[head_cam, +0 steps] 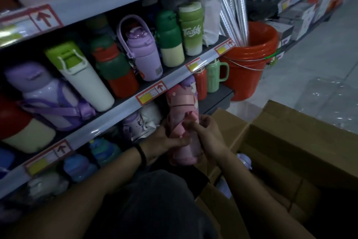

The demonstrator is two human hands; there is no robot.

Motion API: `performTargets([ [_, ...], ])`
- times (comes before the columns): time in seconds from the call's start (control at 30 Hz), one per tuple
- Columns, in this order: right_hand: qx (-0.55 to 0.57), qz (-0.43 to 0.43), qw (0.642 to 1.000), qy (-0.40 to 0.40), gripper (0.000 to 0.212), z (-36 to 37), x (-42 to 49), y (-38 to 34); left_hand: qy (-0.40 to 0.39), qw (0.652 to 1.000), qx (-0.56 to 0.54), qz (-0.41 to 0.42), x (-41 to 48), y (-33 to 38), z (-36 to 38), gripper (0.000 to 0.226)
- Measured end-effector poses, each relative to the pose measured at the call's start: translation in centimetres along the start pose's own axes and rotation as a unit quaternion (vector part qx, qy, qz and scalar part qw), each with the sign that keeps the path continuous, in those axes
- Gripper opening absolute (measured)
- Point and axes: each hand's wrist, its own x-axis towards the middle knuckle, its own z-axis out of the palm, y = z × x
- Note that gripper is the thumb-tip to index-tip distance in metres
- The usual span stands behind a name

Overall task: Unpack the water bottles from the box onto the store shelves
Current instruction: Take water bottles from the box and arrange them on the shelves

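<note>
Far left, the store shelves (104, 122) rise in grey tiers with red-framed price tags along their edges. The middle tier holds a row of bottles: a purple bottle (48, 99) wrapped in its strap, a white bottle with a lime-green lid (85, 79), a red-and-green bottle (114, 68), a lilac bottle with a loop handle (143, 54), a green-and-cream bottle (170, 45) and a green bottle with white lettering (191, 31). Below them, the left hand (164, 141) (a black band (142, 155) sits on its wrist) grips the lower body of the pink bottle (182, 107), with its fingers curled round it from the left. This bottle is out of the box and not yet shelved. It is held roughly upright in front of the lower tier, between shelves and box, with its cap up near the price rail. The right hand (209, 136) meets it from the other side, fingers bunched and curled against the bottle's middle, thumb and forefinger pinching something pink there — it looks like a strap, though the dim light leaves that unsure. Further right, a green mug (215, 76) stands at the end of the lower tier, and a stack of red buckets (249, 60) sits on the floor just beyond the shelf end. At the right — close by the right forearm — the cardboard box (290, 141) stands with its flaps open, a lilac bottle top (244, 158) showing inside near its left wall.
</note>
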Motion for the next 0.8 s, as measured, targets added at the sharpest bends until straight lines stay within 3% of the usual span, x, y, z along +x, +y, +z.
performTargets([
  [0.13,0.02,0.02,0.999,-0.014,0.044,0.4,-0.5,1.7,0.021,0.998,-0.052,-0.007,0.4,-2.4,-1.0,0.073],
  [0.33,-0.015,0.028,0.996,-0.086,0.028,1.4,-0.1,2.7,0.133,0.988,-0.076,-0.012,1.6,-5.6,-1.9,0.066],
  [0.43,-0.071,0.008,0.993,-0.09,0.033,1.4,0.2,3.6,0.215,0.973,-0.079,-0.027,3.4,-6.6,-2.9,0.084],
  [0.53,-0.1,0.019,0.992,-0.075,0.026,1.1,0.1,4.4,0.325,0.945,-0.037,-0.025,5.6,-7.3,-4.6,0.089],
  [0.6,-0.108,0.035,0.991,-0.069,0.024,0.6,0.1,5.2,0.38,0.924,-0.013,-0.032,7.2,-7.6,-6.1,0.105],
  [0.67,-0.097,0.054,0.992,-0.067,0.021,0.4,0.0,5.7,0.404,0.914,0.009,-0.021,9.0,-8.6,-7.9,0.123],
  [0.8,-0.097,0.08,0.99,-0.063,0.02,-0.1,-0.1,6.6,0.407,0.91,0.076,-0.001,13.7,-12.3,-11.6,0.126],
])
